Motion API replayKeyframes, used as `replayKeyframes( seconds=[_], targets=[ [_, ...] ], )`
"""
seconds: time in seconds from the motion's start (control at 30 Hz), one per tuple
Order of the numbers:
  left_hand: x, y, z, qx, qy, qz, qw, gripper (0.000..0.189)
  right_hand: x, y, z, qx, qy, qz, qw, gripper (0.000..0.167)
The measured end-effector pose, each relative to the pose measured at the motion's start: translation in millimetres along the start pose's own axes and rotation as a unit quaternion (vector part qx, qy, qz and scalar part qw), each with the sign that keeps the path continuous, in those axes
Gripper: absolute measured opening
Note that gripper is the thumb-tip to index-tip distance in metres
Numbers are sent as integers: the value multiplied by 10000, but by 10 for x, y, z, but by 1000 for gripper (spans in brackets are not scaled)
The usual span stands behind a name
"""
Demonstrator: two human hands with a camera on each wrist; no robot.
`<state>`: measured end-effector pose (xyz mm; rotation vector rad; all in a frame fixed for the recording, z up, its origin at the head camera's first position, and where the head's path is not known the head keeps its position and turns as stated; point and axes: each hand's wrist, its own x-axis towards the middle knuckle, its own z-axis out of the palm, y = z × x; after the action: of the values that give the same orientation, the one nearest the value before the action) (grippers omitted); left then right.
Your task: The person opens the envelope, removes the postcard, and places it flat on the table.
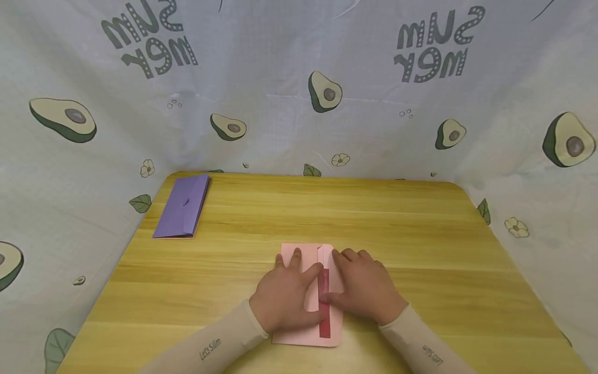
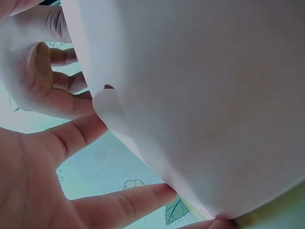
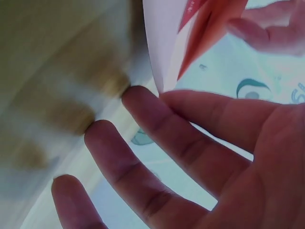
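A pink envelope (image 1: 304,340) lies on the table with its flap (image 1: 334,335) folded out to the right and a dark red strip (image 1: 324,328) running along the fold. My left hand (image 1: 290,293) rests spread on the envelope's body, its thumb reaching to the strip. In the left wrist view, its extended fingertips meet the paper's edge. Beside the flap is my right hand (image 1: 366,285), with its thumb over the strip and its index finger at the flap's far edge. The right wrist view shows its long fingers (image 3: 143,191) stretched out, one fingertip at the flap's corner.
Some purple envelopes (image 1: 182,208) lie stacked at the table's far left corner. The wooden table (image 1: 397,218) is bordered at the back and sides by a pale curtain (image 1: 280,57) printed with avocados.
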<state>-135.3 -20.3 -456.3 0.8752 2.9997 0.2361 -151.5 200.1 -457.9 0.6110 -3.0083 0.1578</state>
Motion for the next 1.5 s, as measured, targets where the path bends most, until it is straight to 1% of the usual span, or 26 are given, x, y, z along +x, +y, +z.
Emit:
replayKeyframes(
  seconds=[0.23,0.33,0.43,0.6,0.77,0.9,1.07,1.27,1.4,1.5],
  targets=[
    [1,1,-7,-94,8,-17,10000,86,-10,68,-29,35,-13,-238,9997,96],
    [-4,3,-10,-89,61,17,9999,87,-11,92,-35,109,-4,-291,9995,93],
    [-1,5,-8,-45,64,48,10000,90,-11,120,-44,206,-5,-320,9993,87],
    [8,6,0,21,5,32,10000,95,-2,162,-55,446,0,-431,9981,77],
    [8,7,-10,1,-61,-21,10000,94,4,196,-60,627,44,-548,9965,72],
    [7,10,-19,-18,-92,-43,9999,93,0,212,-64,732,84,-567,9957,66],
    [7,9,-13,-33,-100,-25,9999,94,-15,219,-81,844,146,-564,9947,64],
    [1,0,-2,-51,-92,6,9999,95,-19,221,-93,938,231,-605,9935,66],
    [-4,0,-14,-47,-148,2,9999,94,-10,243,-94,988,294,-618,9927,65],
    [-6,-4,-30,-148,-186,-37,9997,92,-4,263,-121,1076,341,-612,9917,65]
  ],
)
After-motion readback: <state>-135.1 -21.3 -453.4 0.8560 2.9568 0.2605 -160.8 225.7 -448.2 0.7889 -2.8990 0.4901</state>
